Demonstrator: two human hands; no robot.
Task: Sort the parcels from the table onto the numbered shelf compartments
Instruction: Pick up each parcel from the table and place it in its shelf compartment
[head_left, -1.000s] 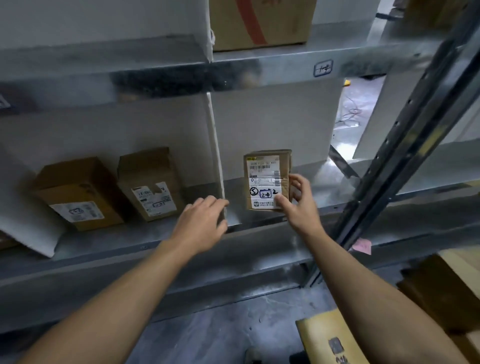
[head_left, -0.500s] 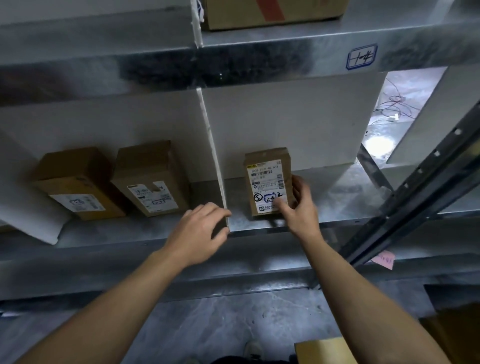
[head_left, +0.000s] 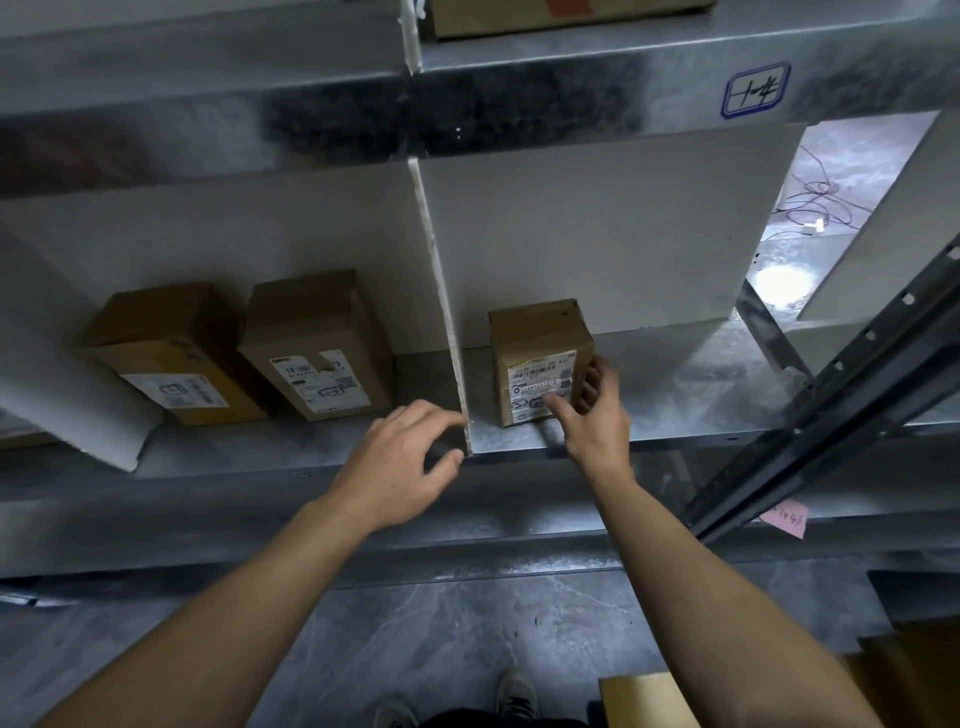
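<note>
R hand (head_left: 592, 421) has its fingers (head_left: 597, 374) wrapped round the right side of a small box (head_left: 540, 358), thumb across the label, box standing on the shelf (head_left: 675, 395) just right of the white divider (head_left: 441, 312). L hand (head_left: 400, 462) is empty, fingers loosely curled w/ tips touching the divider's front edge. Two more boxes (head_left: 311, 343) sit in the next compartment, left of those fingers.

Brown cardboard parcel (head_left: 540, 358) with a white label printed in black. Two more brown parcels (head_left: 317, 343) on the left — white labels too. Dull grey metal shelf (head_left: 675, 395), white divider (head_left: 441, 312), blue-outlined tag (head_left: 756, 91), pink note (head_left: 787, 517) — grey marbled floor (head_left: 441, 639).
</note>
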